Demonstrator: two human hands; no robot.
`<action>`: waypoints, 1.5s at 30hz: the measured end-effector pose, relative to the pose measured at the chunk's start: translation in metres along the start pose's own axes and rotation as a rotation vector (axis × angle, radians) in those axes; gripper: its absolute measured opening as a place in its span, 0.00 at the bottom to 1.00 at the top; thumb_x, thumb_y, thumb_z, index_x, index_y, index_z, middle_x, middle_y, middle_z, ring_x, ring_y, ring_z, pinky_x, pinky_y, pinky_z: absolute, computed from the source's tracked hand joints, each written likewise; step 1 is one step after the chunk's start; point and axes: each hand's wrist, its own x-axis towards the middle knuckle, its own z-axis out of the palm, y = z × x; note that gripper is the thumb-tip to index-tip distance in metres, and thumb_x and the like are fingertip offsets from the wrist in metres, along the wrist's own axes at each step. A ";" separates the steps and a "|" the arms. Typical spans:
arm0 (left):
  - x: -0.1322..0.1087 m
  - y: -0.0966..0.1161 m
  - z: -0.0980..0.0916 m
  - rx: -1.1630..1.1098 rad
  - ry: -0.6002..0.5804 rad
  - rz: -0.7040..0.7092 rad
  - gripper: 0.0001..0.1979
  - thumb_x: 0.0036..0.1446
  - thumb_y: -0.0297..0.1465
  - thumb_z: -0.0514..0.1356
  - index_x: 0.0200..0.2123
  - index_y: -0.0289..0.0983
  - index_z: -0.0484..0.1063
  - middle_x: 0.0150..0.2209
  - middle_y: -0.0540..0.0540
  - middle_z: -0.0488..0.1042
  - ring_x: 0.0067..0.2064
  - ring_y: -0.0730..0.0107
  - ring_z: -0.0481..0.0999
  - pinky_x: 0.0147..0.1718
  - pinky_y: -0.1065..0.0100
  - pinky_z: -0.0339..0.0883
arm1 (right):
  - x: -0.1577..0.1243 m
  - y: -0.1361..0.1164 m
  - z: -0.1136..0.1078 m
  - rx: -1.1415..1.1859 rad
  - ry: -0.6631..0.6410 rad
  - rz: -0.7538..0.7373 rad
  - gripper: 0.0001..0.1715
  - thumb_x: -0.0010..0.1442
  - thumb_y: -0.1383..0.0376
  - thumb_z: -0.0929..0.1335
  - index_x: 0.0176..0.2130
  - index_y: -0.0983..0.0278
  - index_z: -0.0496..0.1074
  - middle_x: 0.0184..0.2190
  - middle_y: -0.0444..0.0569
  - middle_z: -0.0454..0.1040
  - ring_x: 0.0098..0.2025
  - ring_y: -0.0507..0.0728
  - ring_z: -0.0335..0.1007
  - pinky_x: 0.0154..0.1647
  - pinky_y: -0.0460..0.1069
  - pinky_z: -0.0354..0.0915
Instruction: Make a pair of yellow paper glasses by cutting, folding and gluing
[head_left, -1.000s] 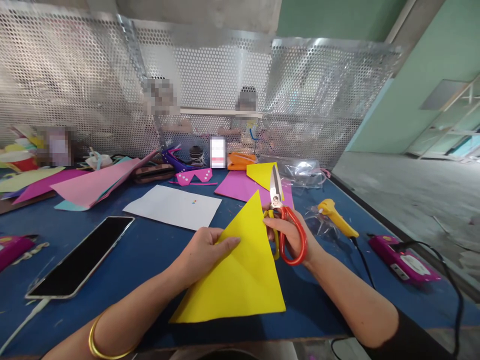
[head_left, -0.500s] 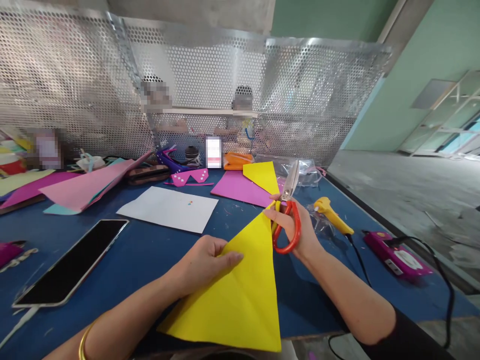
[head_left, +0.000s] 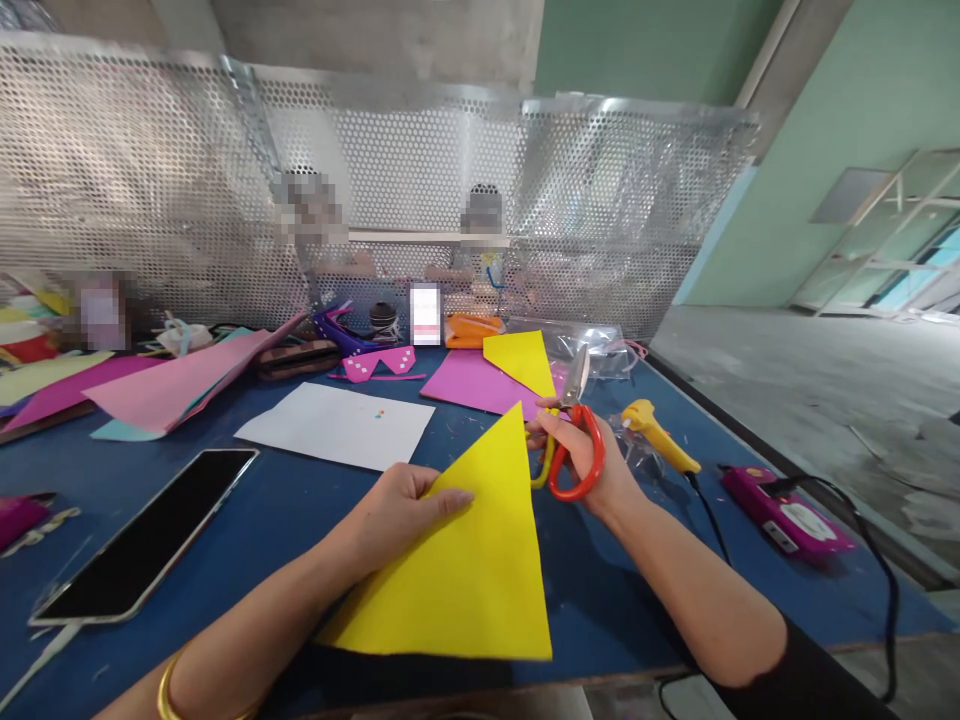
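Across the worktop (head_left: 292, 490): we look over a smooth, dull blue surface flecked with tiny scraps, and the yellow sheet is held above its near part, right in front of us.
Yellow sheet (head_left: 450, 580): we see a matte, soft-looking piece, foam or felt, we cannot tell which; it narrows to a sharp tip at the top and spreads to a wide, nearly straight lower edge, bright and even in colour, with slight bends across its face.
Left hand (head_left: 409, 510): we have it pinching the sheet by the slanting left edge, thumb flat on the face, the other fingers mostly hidden beneath.
Right hand (head_left: 611, 470): we have it curled around the handles of the scissors, fingertips just beside the sheet's upper right edge; whether they touch it, we cannot tell.
Scissors (head_left: 576, 385): shiny metal blades point up and away from us, above a rounded red loop and a yellow one.
White sheet (head_left: 337, 425): flat and pale, with a few coloured specks.
Pink cut-out (head_left: 379, 363): shaped like spectacles, dotted with white squares.
Purple sheet (head_left: 469, 380): smooth and flat, partly under a smaller yellow piece (head_left: 521, 360).
Glue gun (head_left: 660, 437): yellow, hard-looking, near crumpled clear film.
Screen (head_left: 420, 140): perforated metal, glinting behind everything.
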 end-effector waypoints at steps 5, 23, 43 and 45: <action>0.008 0.004 -0.001 -0.169 0.268 0.058 0.16 0.47 0.43 0.71 0.29 0.35 0.79 0.29 0.40 0.83 0.28 0.59 0.82 0.23 0.69 0.73 | -0.010 -0.002 0.001 -0.057 -0.160 0.084 0.33 0.44 0.50 0.80 0.44 0.63 0.73 0.30 0.47 0.79 0.29 0.57 0.77 0.29 0.49 0.71; 0.017 0.020 -0.012 -0.555 0.685 0.396 0.10 0.58 0.35 0.62 0.28 0.37 0.76 0.28 0.46 0.80 0.25 0.67 0.78 0.24 0.69 0.71 | -0.016 0.011 0.007 -0.432 -0.202 0.073 0.37 0.49 0.41 0.72 0.48 0.63 0.68 0.27 0.46 0.76 0.22 0.55 0.71 0.23 0.50 0.67; 0.050 0.063 -0.026 -0.661 0.643 0.676 0.18 0.49 0.46 0.68 0.26 0.37 0.73 0.28 0.47 0.77 0.25 0.69 0.74 0.21 0.72 0.64 | -0.004 -0.014 0.026 -0.930 -0.332 -0.191 0.22 0.58 0.48 0.67 0.41 0.60 0.79 0.41 0.56 0.80 0.45 0.66 0.75 0.46 0.58 0.69; 0.055 0.057 -0.022 -0.674 0.625 0.665 0.20 0.48 0.48 0.68 0.27 0.37 0.73 0.27 0.48 0.77 0.24 0.70 0.74 0.21 0.72 0.64 | 0.000 -0.016 0.047 -0.732 -0.389 -0.154 0.31 0.60 0.41 0.63 0.44 0.61 0.78 0.39 0.53 0.80 0.40 0.62 0.77 0.39 0.54 0.72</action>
